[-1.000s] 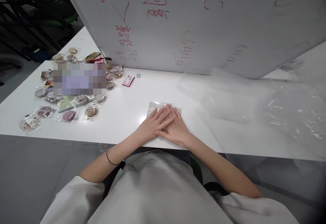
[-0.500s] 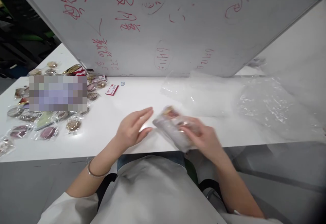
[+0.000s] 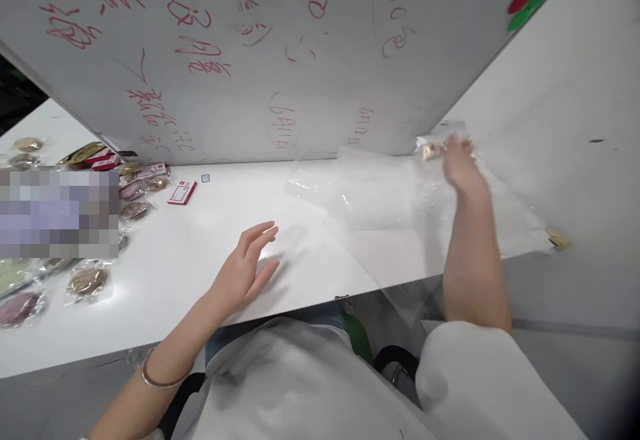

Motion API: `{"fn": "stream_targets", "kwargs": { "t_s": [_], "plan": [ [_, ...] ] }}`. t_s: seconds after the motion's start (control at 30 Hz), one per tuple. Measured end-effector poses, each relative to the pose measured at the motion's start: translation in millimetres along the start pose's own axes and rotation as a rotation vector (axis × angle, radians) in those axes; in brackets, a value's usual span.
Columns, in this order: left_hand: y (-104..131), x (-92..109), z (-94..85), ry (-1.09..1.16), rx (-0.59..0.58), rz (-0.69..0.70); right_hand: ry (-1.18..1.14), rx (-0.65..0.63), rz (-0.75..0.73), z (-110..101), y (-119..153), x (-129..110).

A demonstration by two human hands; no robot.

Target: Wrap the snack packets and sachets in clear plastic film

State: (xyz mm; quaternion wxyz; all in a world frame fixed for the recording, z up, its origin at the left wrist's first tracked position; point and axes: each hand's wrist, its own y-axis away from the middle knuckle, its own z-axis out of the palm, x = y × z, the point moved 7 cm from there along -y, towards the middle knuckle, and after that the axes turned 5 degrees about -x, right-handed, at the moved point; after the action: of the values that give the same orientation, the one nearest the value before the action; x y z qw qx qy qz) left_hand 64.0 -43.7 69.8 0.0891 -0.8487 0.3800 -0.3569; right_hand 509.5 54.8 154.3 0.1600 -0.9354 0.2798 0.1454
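My left hand (image 3: 244,268) hovers over the white table near its front edge, fingers spread and holding nothing. My right hand (image 3: 463,163) is stretched far out to the back right, by the end of the whiteboard. Its fingers are smeared by motion. Against them lies a clear plastic packet (image 3: 429,149) with something gold-coloured inside; whether the fingers grip it cannot be made out. Below that hand a large clear plastic bag (image 3: 383,193) spreads across the table.
A whiteboard (image 3: 240,107) with red writing stands along the table's back. At left are several bagged round items (image 3: 88,281) around a blurred-out patch (image 3: 55,213). A small red and white box (image 3: 182,193) sits nearer the middle. A white wall (image 3: 575,160) rises at right.
My right hand has moved from in front of me to the back right, along with the packet it held. My left hand stays open. The view has turned to the right.
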Motion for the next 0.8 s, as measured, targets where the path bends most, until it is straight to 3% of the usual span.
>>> {"fn": "stream_targets", "kwargs": {
  "t_s": [0.13,0.2,0.33,0.57,0.73,0.8],
  "plan": [
    [5.0,-8.2,8.1,0.037,-0.049,-0.090,-0.004,-0.313,-0.251,79.3,81.3,-54.8],
    [6.4,-8.3,9.6,0.040,-0.068,-0.104,0.105,-0.463,-0.406,115.5,123.0,-80.1],
    [7.5,-4.6,8.3,0.034,-0.109,-0.135,0.305,-0.519,-0.489,146.6,157.4,-105.0],
    [12.7,-3.9,11.8,0.074,-0.189,-0.148,0.359,-0.489,-0.415,149.4,149.4,-113.5],
    [11.6,-2.6,19.4,0.092,-0.263,-0.163,0.358,-0.268,-0.403,151.6,75.5,-111.7],
    [10.7,0.0,21.2,0.100,-0.270,-0.145,0.360,-0.326,-0.390,165.2,45.0,-104.3]
  ]
}}
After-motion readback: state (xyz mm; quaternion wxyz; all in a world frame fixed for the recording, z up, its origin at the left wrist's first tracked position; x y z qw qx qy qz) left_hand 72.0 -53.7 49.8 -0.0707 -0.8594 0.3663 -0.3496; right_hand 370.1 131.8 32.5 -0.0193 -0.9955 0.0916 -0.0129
